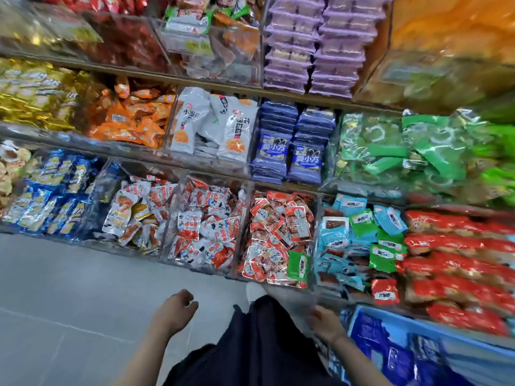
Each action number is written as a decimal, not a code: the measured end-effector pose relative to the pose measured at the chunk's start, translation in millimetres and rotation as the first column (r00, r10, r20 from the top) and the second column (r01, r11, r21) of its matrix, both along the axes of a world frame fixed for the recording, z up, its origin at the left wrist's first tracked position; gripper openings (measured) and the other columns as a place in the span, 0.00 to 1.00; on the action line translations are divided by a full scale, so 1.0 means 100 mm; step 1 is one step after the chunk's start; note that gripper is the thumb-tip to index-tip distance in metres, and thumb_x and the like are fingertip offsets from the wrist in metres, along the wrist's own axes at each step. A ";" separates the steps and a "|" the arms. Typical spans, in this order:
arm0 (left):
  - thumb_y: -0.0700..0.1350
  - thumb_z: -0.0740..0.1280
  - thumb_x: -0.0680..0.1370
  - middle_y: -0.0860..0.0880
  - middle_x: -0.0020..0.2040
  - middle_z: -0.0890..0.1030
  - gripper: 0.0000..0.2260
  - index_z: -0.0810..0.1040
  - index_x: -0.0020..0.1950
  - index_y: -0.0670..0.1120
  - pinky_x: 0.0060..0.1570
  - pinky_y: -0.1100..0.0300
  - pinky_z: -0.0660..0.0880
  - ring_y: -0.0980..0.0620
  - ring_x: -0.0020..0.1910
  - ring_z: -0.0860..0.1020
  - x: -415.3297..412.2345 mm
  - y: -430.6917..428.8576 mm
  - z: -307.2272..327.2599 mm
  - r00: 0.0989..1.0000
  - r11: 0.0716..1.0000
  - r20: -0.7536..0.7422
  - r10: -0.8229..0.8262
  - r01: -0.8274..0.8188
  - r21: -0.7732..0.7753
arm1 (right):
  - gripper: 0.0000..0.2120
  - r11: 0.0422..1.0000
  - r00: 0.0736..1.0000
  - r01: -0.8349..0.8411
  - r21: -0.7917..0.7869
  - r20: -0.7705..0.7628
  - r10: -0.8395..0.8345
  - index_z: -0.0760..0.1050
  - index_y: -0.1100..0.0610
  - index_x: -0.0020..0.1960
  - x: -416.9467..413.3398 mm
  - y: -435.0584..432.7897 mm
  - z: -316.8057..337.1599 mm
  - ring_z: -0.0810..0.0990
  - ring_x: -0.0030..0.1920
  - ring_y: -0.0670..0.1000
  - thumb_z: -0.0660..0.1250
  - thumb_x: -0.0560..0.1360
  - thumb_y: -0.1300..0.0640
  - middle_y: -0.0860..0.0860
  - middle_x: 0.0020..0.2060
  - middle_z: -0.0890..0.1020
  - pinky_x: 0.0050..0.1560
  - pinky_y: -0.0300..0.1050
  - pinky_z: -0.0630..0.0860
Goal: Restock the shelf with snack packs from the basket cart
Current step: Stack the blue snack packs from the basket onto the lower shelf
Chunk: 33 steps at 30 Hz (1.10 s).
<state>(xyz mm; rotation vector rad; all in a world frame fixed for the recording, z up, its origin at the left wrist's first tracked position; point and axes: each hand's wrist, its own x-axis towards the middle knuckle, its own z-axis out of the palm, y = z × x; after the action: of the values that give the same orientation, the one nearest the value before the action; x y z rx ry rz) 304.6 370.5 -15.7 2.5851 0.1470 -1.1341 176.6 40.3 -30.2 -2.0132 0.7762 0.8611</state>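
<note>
Dark blue snack packs (369, 337) are seen lying in the blue basket cart (401, 327) at lower right, just beside the bottom tier of the shelf (223, 88). The right hand (325, 324) is held just left of the cart's rim, near the corner of a clear bin; it is blurred, so whether its fingers are spread or closed cannot be told, and no pack is seen in it. The left hand (174, 313) is held over the grey floor (55, 288), fingers loosely curled, nothing pinched. Clear-fronted bins are stacked in three tiers: red-and-white packs (274, 232) at the bottom centre, blue-purple packs (289, 154) in two neat piles above them, white packs (209, 126) to their left. Dark trousers (264, 344) and a pale shoe (255, 291) are seen between the hands.
</note>
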 end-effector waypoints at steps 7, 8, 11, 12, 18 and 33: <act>0.49 0.61 0.79 0.48 0.54 0.80 0.07 0.74 0.51 0.48 0.45 0.61 0.67 0.48 0.56 0.77 -0.79 0.22 -0.10 0.973 0.980 -0.116 -0.199 0.201 0.001 | 0.13 0.956 0.956 0.265 -0.124 -0.093 -0.277 0.77 0.60 0.60 -1.20 0.15 -0.18 0.76 0.55 0.49 0.61 0.79 0.57 0.58 0.57 0.79 0.54 0.40 0.70; 0.48 0.60 0.80 0.48 0.54 0.80 0.06 0.73 0.49 0.47 0.45 0.61 0.68 0.47 0.56 0.77 -0.89 0.23 -0.12 0.963 0.972 -0.132 -0.235 0.237 -0.001 | 0.12 0.939 0.937 0.320 -0.126 -0.105 -0.333 0.77 0.61 0.57 -1.38 0.16 -0.19 0.76 0.52 0.50 0.61 0.79 0.57 0.58 0.52 0.79 0.52 0.41 0.71; 0.46 0.59 0.80 0.46 0.48 0.78 0.11 0.67 0.38 0.47 0.45 0.58 0.69 0.44 0.53 0.77 -1.20 0.22 -0.17 0.927 0.944 -0.185 -0.326 0.328 -0.022 | 0.10 0.882 0.881 0.454 -0.131 -0.086 -0.466 0.72 0.54 0.38 -1.87 0.20 -0.17 0.72 0.44 0.51 0.61 0.78 0.60 0.57 0.41 0.75 0.43 0.40 0.70; 0.46 0.59 0.80 0.47 0.44 0.77 0.13 0.65 0.36 0.48 0.43 0.58 0.67 0.44 0.49 0.77 -1.29 0.20 -0.19 0.922 0.942 -0.196 -0.335 0.336 -0.029 | 0.14 0.880 0.881 0.457 -0.132 -0.072 -0.468 0.68 0.52 0.35 -2.02 0.19 -0.18 0.72 0.43 0.51 0.60 0.78 0.61 0.57 0.38 0.73 0.38 0.38 0.67; 0.45 0.59 0.79 0.48 0.41 0.75 0.12 0.65 0.35 0.48 0.38 0.60 0.64 0.44 0.50 0.78 -1.70 -0.14 -0.24 0.878 0.908 -0.232 -0.418 0.407 -0.095 | 0.17 0.788 0.798 0.595 -0.157 -0.005 -0.603 0.67 0.54 0.31 -2.65 -0.04 -0.02 0.69 0.34 0.49 0.61 0.76 0.67 0.52 0.30 0.70 0.32 0.35 0.62; 0.38 0.63 0.78 0.46 0.46 0.81 0.05 0.78 0.45 0.45 0.48 0.58 0.70 0.47 0.45 0.76 -2.66 -2.38 -0.39 0.970 0.944 -0.101 -0.221 0.187 -0.270 | 0.10 0.844 0.857 0.486 -0.228 -0.063 -0.511 0.77 0.60 0.40 -3.47 -2.34 -0.12 0.74 0.39 0.53 0.59 0.76 0.61 0.59 0.39 0.79 0.38 0.42 0.67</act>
<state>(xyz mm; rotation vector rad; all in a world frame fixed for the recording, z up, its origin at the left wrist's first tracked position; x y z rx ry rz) 38.8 132.3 -54.5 2.3350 -0.2334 -1.2988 -170.6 -193.3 -41.8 -1.8026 1.4358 0.6136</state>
